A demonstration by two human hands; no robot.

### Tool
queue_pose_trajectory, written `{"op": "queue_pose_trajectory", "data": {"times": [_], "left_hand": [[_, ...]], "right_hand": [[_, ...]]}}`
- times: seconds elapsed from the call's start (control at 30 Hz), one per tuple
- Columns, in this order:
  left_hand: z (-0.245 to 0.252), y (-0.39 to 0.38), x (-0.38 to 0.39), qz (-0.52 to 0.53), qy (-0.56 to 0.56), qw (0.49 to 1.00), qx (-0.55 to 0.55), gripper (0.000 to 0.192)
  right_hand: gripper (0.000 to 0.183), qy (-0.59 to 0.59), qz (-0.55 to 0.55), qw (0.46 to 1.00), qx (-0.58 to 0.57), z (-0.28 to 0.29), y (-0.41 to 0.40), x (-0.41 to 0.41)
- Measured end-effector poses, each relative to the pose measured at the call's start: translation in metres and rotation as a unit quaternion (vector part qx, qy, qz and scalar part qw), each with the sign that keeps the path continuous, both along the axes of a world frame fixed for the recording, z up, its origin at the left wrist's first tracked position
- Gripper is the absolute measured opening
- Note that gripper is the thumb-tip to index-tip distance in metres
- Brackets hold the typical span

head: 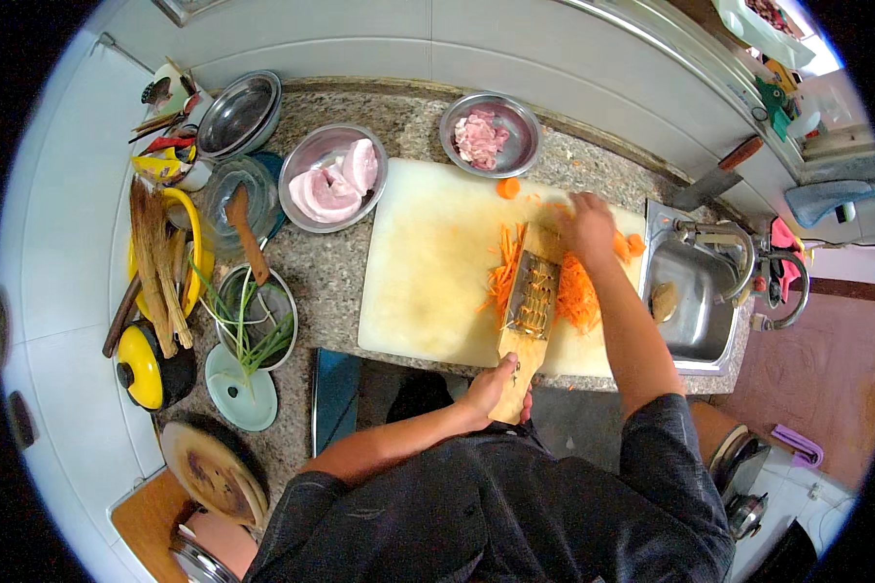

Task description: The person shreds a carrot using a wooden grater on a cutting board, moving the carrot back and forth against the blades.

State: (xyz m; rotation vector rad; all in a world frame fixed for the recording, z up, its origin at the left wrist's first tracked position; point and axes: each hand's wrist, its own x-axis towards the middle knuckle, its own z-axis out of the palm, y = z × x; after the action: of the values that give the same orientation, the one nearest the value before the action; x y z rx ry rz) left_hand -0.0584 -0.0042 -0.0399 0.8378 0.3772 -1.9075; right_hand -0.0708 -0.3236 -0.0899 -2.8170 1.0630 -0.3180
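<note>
My left hand grips the handle of a wooden grater with a metal grating plate. The grater slants over a white cutting board, its far end away from me. Shredded carrot lies heaped along its right side, and more carrot shreds lie to its left. Beside the grater's far end is my right hand, above the board. Its fingers are blurred and partly hidden, so whether it holds anything is unclear. Carrot pieces lie to its right, and a carrot chunk sits near the board's back edge.
Behind the board stands a metal bowl of cut meat; another bowl holds larger meat pieces. Green onions rest on a pot at left. On the right are a steel sink and a cleaver leaning by the wall.
</note>
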Motion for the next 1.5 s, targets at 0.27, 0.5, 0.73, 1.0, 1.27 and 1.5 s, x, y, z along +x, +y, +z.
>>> {"op": "queue_pose_trajectory", "data": {"times": [0.27,0.5,0.73,1.0,1.27,1.5], "left_hand": [[-0.003,0.001,-0.001,-0.010,-0.051,0.998,-0.022,0.055],[-0.016,0.001,0.000,-0.008,-0.007,1.000,-0.028,0.056],[-0.017,0.000,0.005,-0.016,0.013,0.999,-0.038,0.059],[-0.005,-0.009,0.001,-0.008,0.017,1.000,-0.019,0.055],[0.004,-0.005,0.008,-0.001,0.011,1.000,-0.009,0.056],[-0.006,-0.006,0.000,-0.015,0.019,1.000,-0.013,0.058]], "right_hand": [[0.044,-0.018,-0.077,0.985,0.153,-0.007,0.045,0.096],[0.044,-0.001,-0.011,0.979,0.205,0.026,0.039,0.032],[0.045,0.104,0.030,0.964,0.244,0.100,0.154,-0.058],[0.050,0.028,0.021,0.993,0.109,0.079,0.177,-0.066],[0.058,0.004,-0.034,0.970,0.241,0.092,0.140,-0.063],[0.053,0.054,-0.081,0.991,-0.091,0.021,-0.017,-0.094]]}}
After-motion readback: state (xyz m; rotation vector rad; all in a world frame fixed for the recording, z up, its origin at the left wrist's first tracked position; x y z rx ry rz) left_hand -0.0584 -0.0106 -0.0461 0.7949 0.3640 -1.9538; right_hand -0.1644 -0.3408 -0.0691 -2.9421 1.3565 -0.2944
